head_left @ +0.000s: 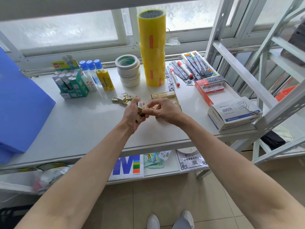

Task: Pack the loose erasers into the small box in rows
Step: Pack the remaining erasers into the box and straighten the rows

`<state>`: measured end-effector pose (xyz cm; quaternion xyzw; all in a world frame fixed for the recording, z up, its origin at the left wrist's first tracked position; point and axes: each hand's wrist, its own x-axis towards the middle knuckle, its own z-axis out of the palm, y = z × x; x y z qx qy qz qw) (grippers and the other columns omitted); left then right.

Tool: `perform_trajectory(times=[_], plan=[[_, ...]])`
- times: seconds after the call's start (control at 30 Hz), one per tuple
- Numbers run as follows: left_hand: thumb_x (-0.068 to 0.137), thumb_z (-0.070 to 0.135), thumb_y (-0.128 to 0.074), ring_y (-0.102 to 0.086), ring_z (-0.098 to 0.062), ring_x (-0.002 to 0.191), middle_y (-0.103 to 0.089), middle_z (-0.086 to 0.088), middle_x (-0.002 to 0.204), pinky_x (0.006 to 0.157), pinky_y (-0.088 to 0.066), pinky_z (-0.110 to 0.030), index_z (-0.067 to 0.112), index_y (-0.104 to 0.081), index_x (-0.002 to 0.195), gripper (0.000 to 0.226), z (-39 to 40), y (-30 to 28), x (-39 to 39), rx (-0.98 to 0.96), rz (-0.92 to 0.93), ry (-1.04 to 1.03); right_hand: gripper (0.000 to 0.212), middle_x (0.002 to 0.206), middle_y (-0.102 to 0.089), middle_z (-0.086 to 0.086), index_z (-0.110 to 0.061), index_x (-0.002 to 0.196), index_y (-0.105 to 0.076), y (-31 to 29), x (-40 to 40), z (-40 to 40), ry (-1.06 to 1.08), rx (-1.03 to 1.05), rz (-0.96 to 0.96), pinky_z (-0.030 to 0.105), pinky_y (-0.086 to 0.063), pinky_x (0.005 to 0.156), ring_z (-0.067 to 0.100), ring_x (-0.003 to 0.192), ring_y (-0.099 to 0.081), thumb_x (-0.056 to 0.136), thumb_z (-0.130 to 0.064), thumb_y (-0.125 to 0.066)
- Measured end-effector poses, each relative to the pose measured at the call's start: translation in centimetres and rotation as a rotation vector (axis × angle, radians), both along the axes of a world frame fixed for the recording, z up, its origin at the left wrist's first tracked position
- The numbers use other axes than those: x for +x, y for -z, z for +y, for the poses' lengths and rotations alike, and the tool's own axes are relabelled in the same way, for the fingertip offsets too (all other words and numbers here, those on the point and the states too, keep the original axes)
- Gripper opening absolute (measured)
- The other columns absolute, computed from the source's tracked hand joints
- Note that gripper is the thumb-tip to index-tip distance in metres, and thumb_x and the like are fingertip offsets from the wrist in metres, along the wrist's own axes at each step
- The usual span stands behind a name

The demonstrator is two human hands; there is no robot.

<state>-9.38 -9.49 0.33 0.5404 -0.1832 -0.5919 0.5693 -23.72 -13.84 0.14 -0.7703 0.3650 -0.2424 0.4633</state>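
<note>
White metal shelf surface under a frosted window, steel racking at 3 o'clock. A blue sheet is seen at 9 o'clock. A tall stack of yellow tape rolls stands at 12 o'clock, with a shorter stack of masking tape just beside it at its 9 o'clock. A white paper clip box lies at 3 o'clock, a red-and-white pack behind it, markers and packed pens at 1 o'clock. A green glue stick display box and glue bottles are placed at 10 o'clock.

The small box sits centre, partly filled with rows of erasers, its near part hidden by the right hand. Loose erasers are piled at the box's 9 o'clock, near it.

The left hand is curled around a small stack of erasers. The right hand's fingertips pinch the top of that same stack; both hands are held together above the surface, just in front of the box.
</note>
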Motion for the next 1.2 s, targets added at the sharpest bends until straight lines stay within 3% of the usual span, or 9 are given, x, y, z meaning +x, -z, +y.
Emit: perform_trajectory(times=[0.17, 0.3, 0.47, 0.6, 0.77, 0.97, 1.07, 1.2], plan=[[0.099, 0.028, -0.045, -0.056, -0.017, 0.040, -0.064, -0.009, 0.058, 0.031, -0.030, -0.015, 0.005, -0.046, 0.100, 0.023, 0.1, -0.1, 0.2, -0.014, -0.019, -0.009, 0.015, 0.083, -0.068, -0.001, -0.009, 0.096, -0.072, -0.1, -0.4, 0.4, 0.043, 0.106, -0.153, 0.026, -0.048, 0.065, 0.004, 0.067, -0.056, 0.087, -0.021, -0.070], [0.097, 0.024, -0.049, -0.052, -0.011, 0.040, -0.065, -0.013, 0.062, 0.030, -0.029, -0.016, 0.005, -0.049, 0.094, 0.020, 0.1, -0.1, 0.4, 0.026, -0.019, -0.049, 0.021, 0.080, -0.069, 0.001, -0.004, 0.105, -0.070, 0.4, -1.0, 0.5, 0.111, 0.288, -0.326, 0.026, -0.053, 0.070, 0.014, 0.071, -0.061, 0.088, -0.014, -0.068], [0.091, 0.008, -0.061, -0.049, -0.007, 0.041, -0.056, -0.010, 0.071, 0.031, -0.029, -0.014, 0.008, -0.051, 0.099, 0.013, 0.4, 0.6, 0.7, -0.018, -0.043, 0.026, 0.025, 0.085, -0.070, 0.008, -0.001, 0.112, -0.061, 0.6, -1.1, 0.4, 0.178, 0.346, -0.393, 0.026, -0.055, 0.067, 0.017, 0.069, -0.066, 0.089, -0.008, -0.066], [0.092, 0.020, -0.064, -0.043, -0.007, 0.039, -0.055, -0.006, 0.063, 0.030, -0.026, -0.013, 0.011, -0.057, 0.087, 0.013, 0.7, 0.3, 0.9, -0.036, -0.057, 0.173, 0.013, 0.083, -0.071, 0.007, -0.006, 0.103, -0.064, 0.7, -1.3, 0.0, 0.196, 0.293, -0.356, 0.031, -0.055, 0.071, 0.020, 0.075, -0.065, 0.090, -0.010, -0.065], [0.089, 0.024, -0.068, -0.042, -0.008, 0.043, -0.058, -0.005, 0.065, 0.033, -0.024, -0.014, 0.012, -0.060, 0.085, 0.016, 0.8, 0.0, 0.8, -0.014, -0.207, 0.358, 0.016, 0.087, -0.071, 0.007, -0.009, 0.105, -0.069, 0.3, -1.2, 0.1, 0.189, 0.206, -0.333, 0.022, -0.049, 0.067, 0.016, 0.076, -0.061, 0.093, -0.006, -0.059], [0.092, 0.018, -0.066, -0.043, -0.007, 0.041, -0.058, -0.008, 0.069, 0.032, -0.025, -0.014, 0.007, -0.061, 0.093, 0.012, 0.5, 0.1, 0.7, -0.002, -0.232, 0.262, 0.032, 0.111, -0.069, 0.006, -0.010, 0.118, -0.062, 0.4, -1.2, 0.1, 0.216, 0.181, -0.258, 0.029, -0.055, 0.084, 0.018, 0.100, -0.067, 0.086, -0.015, -0.069], [0.092, 0.016, -0.064, -0.044, -0.008, 0.041, -0.057, -0.009, 0.071, 0.031, -0.026, -0.014, 0.003, -0.062, 0.098, 0.014, 0.4, 0.5, 0.4, -0.011, -0.232, 0.211, 0.031, 0.101, -0.067, 0.002, -0.017, 0.105, -0.064, 0.9, -1.0, 0.1, 0.238, -0.004, -0.068, 0.031, -0.058, 0.078, 0.017, 0.090, -0.066, 0.079, -0.027, -0.077], [0.089, 0.018, -0.068, -0.044, -0.009, 0.041, -0.059, -0.010, 0.070, 0.032, -0.027, -0.014, 0.003, -0.063, 0.097, 0.018, 0.2, 0.9, 0.1, 0.015, -0.275, 0.208, 0.021, 0.086, -0.067, -0.001, -0.013, 0.096, -0.068, 1.1, -1.1, -0.2, 0.279, -0.131, 0.004, 0.025, -0.055, 0.072, 0.010, 0.075, -0.063, 0.081, -0.026, -0.076]])
